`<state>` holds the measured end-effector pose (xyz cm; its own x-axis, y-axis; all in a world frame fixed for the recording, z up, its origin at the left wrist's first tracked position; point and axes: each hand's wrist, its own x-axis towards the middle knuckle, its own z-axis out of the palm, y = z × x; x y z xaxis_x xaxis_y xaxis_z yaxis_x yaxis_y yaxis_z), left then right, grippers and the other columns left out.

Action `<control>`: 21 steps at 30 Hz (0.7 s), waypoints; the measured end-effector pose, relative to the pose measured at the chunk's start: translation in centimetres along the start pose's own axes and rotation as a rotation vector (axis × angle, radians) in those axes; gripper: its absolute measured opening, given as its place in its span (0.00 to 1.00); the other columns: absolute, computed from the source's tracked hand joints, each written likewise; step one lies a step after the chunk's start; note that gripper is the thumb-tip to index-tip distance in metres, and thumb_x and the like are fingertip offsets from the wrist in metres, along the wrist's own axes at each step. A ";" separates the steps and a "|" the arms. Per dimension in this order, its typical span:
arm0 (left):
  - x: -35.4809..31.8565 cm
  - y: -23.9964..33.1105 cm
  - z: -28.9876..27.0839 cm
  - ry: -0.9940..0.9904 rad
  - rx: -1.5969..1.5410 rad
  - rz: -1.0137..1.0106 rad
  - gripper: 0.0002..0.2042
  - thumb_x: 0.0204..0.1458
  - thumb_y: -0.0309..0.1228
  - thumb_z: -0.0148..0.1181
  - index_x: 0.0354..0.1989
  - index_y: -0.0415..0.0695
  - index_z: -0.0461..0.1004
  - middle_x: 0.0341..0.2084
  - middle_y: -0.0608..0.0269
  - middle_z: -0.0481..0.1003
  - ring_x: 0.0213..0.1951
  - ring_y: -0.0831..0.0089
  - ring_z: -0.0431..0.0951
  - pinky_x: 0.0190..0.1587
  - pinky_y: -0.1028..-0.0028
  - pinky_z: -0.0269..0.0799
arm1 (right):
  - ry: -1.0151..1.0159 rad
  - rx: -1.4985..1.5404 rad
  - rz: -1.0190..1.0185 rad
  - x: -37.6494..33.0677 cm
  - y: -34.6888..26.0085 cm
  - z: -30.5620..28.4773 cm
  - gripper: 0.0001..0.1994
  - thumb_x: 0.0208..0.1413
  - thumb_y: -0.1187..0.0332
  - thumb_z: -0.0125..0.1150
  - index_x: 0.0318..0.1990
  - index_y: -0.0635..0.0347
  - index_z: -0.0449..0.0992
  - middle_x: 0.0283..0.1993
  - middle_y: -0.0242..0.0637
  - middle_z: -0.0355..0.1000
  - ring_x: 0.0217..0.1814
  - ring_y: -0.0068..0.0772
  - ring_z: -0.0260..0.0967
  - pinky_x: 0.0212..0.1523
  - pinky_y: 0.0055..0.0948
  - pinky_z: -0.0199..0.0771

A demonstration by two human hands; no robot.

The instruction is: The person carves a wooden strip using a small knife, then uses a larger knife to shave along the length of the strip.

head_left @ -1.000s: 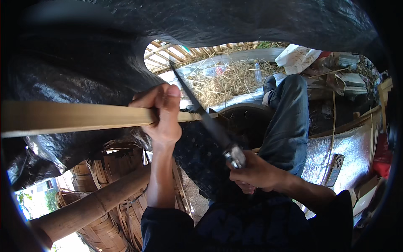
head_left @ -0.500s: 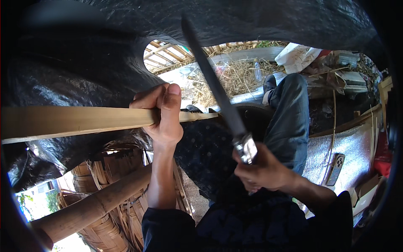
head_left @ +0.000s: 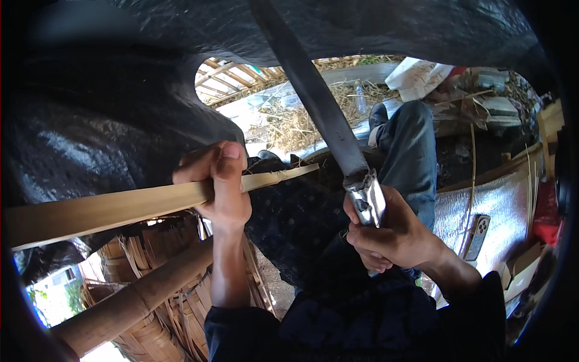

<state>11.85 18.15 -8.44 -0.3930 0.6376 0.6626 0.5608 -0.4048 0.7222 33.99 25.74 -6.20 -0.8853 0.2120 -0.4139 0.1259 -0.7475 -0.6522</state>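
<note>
My left hand [head_left: 220, 184] is closed around a long pale bamboo strip [head_left: 114, 208]. The strip runs in from the left edge, and its thin, split-looking tip pokes out to the right of my fist. In my right hand [head_left: 392, 235] is a machete [head_left: 316, 99], gripped by its handle with a shiny metal collar at the blade's base. Its long dark blade slants up and to the left, apart from the strip. The blade's point runs out of the picture at the top. Most of the handle is hidden by my fingers.
A thick bamboo pole [head_left: 139, 304] crosses the lower left, over woven bamboo baskets [head_left: 160, 329]. Black plastic sheeting [head_left: 108, 120] hangs ahead and left. My jeans-clad leg [head_left: 410, 160] is bent at right. A phone [head_left: 477, 236] lies on a silvery sheet [head_left: 452, 211]. Dry straw [head_left: 295, 123] lies beyond.
The bamboo strip's left part has dropped, tilting its tip upward, and my left hand has moved slightly down and left. The machete has shifted with my right hand, its blade higher in the picture.
</note>
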 end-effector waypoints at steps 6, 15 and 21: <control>1.1 2.1 -0.8 0.187 -0.012 -0.154 0.09 0.49 0.23 0.44 0.17 0.40 0.61 0.05 0.72 0.47 0.08 0.84 0.46 0.15 0.79 0.43 | -0.011 0.054 0.051 0.5 1.6 -0.8 0.06 0.46 0.80 0.48 0.28 0.63 0.57 0.10 0.31 0.56 0.07 0.19 0.55 0.08 0.22 0.58; 1.2 1.0 -0.6 0.075 -0.198 -0.261 0.12 0.49 0.23 0.44 0.14 0.42 0.58 0.06 0.72 0.49 0.09 0.84 0.48 0.16 0.79 0.42 | -0.105 -0.111 0.129 0.9 4.2 -0.7 0.06 0.50 0.79 0.49 0.31 0.62 0.57 0.10 0.30 0.56 0.07 0.19 0.56 0.09 0.21 0.60; 0.3 0.1 -1.3 0.224 -0.342 -0.194 0.05 0.48 0.18 0.46 0.33 0.39 0.66 0.09 0.69 0.55 0.11 0.84 0.51 0.17 0.78 0.46 | 0.078 -0.197 -0.094 0.4 5.6 0.7 0.10 0.46 0.76 0.53 0.34 0.69 0.61 0.13 0.33 0.61 0.10 0.22 0.60 0.10 0.23 0.59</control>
<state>10.81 17.47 -7.88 -0.6363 0.5809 0.5076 0.2026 -0.5091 0.8365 34.03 21.17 -9.54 -0.8611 0.3286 -0.3881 0.1360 -0.5866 -0.7984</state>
